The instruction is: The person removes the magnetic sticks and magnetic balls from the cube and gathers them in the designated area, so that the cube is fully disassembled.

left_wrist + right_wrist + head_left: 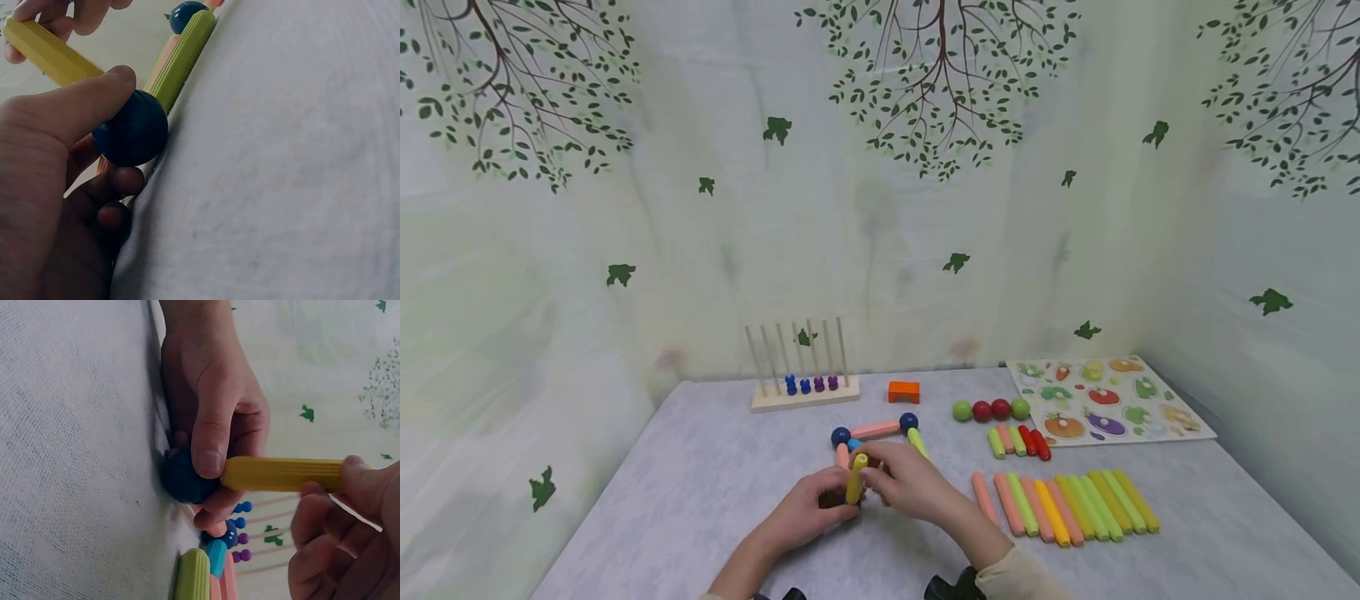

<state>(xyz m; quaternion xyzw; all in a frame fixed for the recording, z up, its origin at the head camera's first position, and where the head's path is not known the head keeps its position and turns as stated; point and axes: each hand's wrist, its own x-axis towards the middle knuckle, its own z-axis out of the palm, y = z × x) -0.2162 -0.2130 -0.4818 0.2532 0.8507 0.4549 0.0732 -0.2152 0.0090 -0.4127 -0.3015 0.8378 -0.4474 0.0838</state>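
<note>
My left hand [805, 510] holds a dark blue ball [184, 479] low at the tabletop, its thumb pressed on the side. My right hand [917, 482] pinches the upper end of a yellow ridged stick [856, 480]. The stick stands up from the ball, its lower end meeting it beside the left thumb; how deep it sits is hidden. Just beyond the hands lies a frame of a pink stick [875, 430], a lime stick [918, 443] and a short blue stick [216, 557], with dark blue balls [841, 437] at corners. The hands cover its near part.
A peg stand [805, 402] with blue and purple beads and an orange block [903, 392] stand at the back. To the right are green and red balls [1001, 408], short sticks [1028, 442], a row of long sticks [1057, 512] and a vegetable puzzle board [1120, 433].
</note>
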